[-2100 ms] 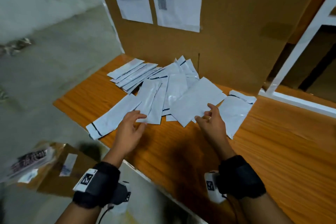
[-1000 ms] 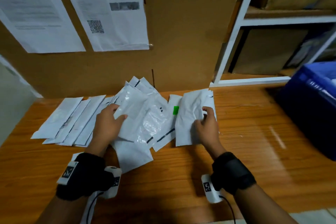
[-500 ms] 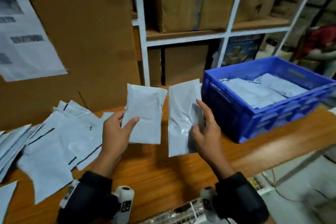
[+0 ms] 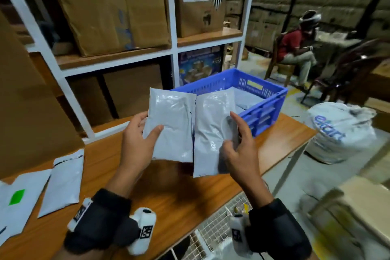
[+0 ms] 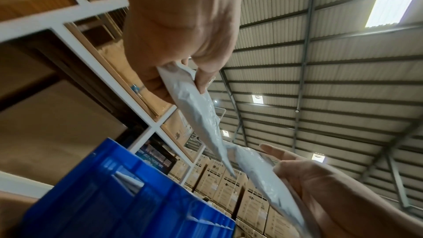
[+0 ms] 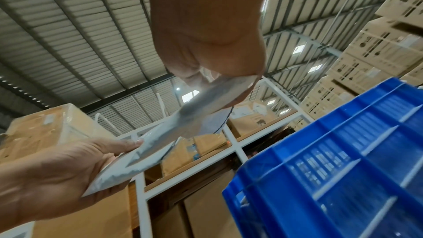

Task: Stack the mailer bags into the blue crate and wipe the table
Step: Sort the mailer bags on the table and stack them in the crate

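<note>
A warehouse fills the background: white shelving point(image 4: 173, 48) loaded with brown cartons across the top of the frame, stacked boxes at upper right, and a seated person point(image 4: 295, 53) at the far right. Below runs the wooden bench point(image 4: 190, 196).

The left hand point(image 4: 137, 141) holds one grey mailer bag point(image 4: 171, 126) at centre frame, thumb on its face and fingers behind its left edge. The right hand point(image 4: 240, 148) grips a second mailer bag point(image 4: 211, 133) just right of it, fingers wrapped round its right edge; the two bags meet edge to edge. Both hang above the bench, in front of the blue crate point(image 4: 263, 107), which sits right of centre and already holds several bags. More loose mailer bags point(image 4: 61, 183) lie on the bench at lower left, one bearing a green sticker point(image 4: 16, 196).

The step in hand looks like carrying this pair to the crate. Done well, each bag would go in flat, squared on those already inside, so the stack stays level; slick plastic probably slides, so lowering should beat dropping. Much remains: the loose bags, then the wiping.

Readable writing: the white sack point(image 4: 341, 133) at the right shows blue letters that seem to read "ekart". In the right wrist view the stacked cartons point(image 6: 389, 42) carry an LG logo. Shelf labels are too blurred to read.
</note>
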